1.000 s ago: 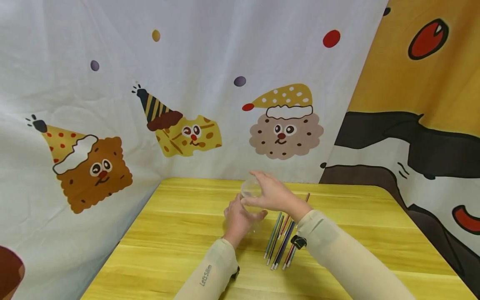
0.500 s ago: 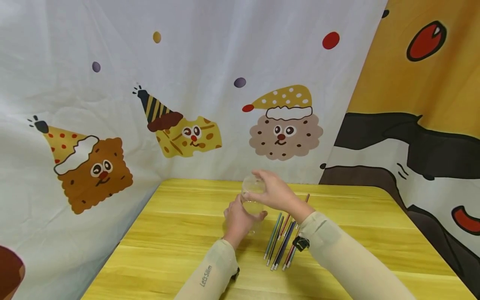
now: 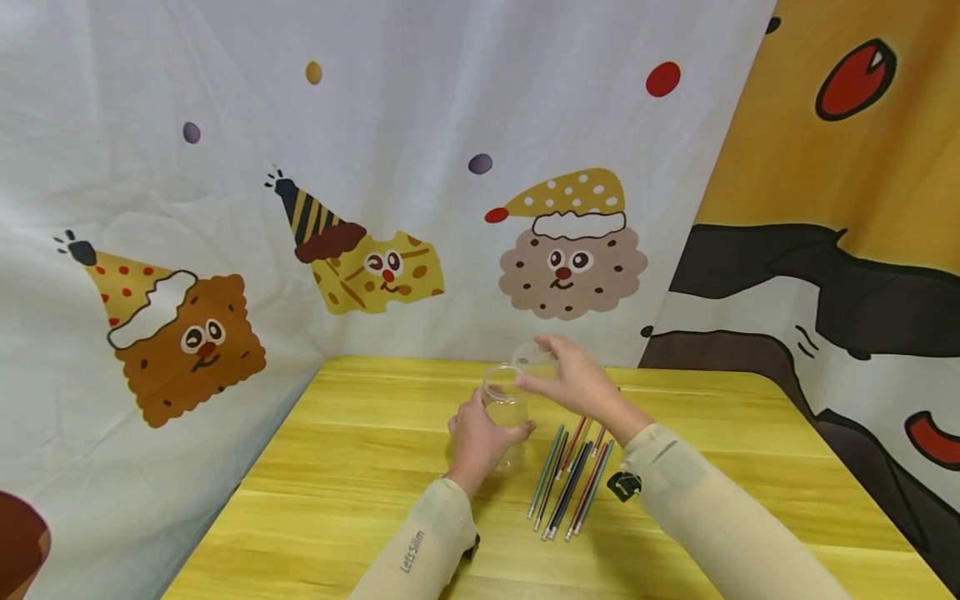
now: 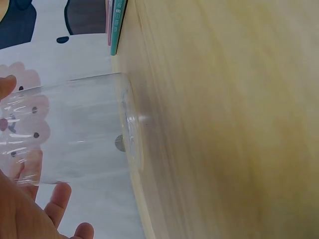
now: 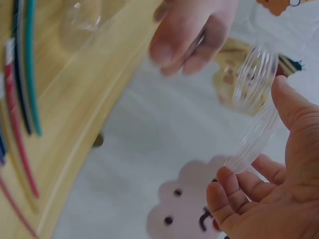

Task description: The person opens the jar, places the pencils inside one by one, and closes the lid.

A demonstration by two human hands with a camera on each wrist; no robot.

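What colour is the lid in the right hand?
Clear and colourless; the lid shows best in the right wrist view.

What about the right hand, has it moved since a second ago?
Yes: in the head view, the right hand has moved rightward against the cookie print, carrying the lid away from over the jar.

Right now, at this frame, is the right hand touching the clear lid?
Touching. The right wrist view shows it: the right hand holds the clear lid by its edge, between thumb and fingertips.
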